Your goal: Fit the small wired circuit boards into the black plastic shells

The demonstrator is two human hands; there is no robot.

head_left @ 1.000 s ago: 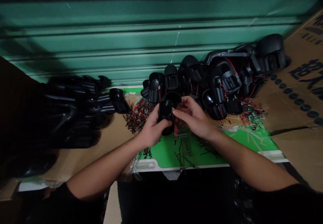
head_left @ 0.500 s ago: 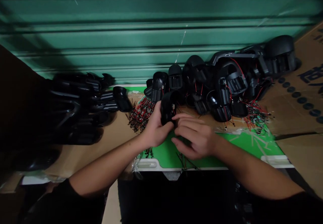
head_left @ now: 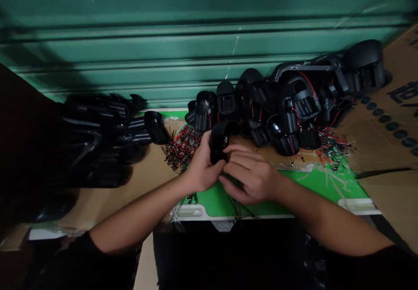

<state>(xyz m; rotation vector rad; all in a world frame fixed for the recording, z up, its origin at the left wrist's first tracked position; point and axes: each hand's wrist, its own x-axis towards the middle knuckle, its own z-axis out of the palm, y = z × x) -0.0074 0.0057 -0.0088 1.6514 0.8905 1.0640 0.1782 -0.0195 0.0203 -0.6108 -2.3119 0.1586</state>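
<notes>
A black plastic housing [head_left: 218, 144] is held upright over the green board [head_left: 326, 185]. My left hand [head_left: 205, 163] grips its left side and lower end, thumb across the front. At its right edge my right hand [head_left: 250, 172] has its fingers bent, the fingertips touching the housing's opening; whatever they may pinch is too small to make out. A small pale part shows inside the housing. Left of it lies a heap of red and black wires [head_left: 183, 148]. More thin dark wires [head_left: 240, 209] lie below my right hand.
Black housings [head_left: 302, 102], several with red wires, are piled behind and to the right. More black parts [head_left: 107, 142] lie at the left. Cardboard [head_left: 385, 137] stands at the right; a green ribbed wall [head_left: 163, 50] is behind. Another wire heap [head_left: 333, 146] is at right.
The view has shifted slightly. The fingers of my right hand have moved a little closer together at the housing, which my left hand still holds.
</notes>
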